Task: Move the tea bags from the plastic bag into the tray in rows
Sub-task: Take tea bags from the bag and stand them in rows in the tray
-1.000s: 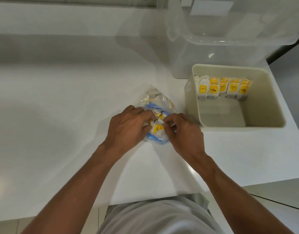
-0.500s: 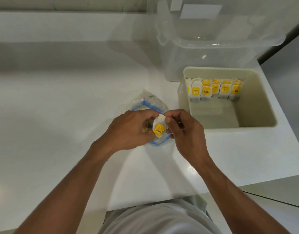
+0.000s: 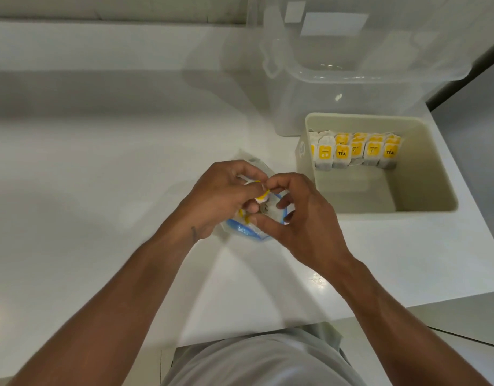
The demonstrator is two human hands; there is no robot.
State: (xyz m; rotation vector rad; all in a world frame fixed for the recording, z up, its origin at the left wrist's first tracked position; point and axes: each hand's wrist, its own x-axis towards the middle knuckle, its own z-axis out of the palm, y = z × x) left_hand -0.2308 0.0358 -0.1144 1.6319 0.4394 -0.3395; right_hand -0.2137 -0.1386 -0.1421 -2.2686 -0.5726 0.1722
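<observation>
A glossy white table (image 3: 101,190) fills most of the view and steps up at its far side into a raised white ledge (image 3: 101,37), with a band of shadow lying along the foot of that step. At the back right stands 1 large clear plastic storage box (image 3: 351,87) with a latch handle on its left end, throwing a soft grey shadow to the left. A small bright glare (image 3: 318,282) sits near the table's front edge, grey floor (image 3: 477,151) shows past its right edge, and pale tiles (image 3: 463,338) lie below the near one.
</observation>
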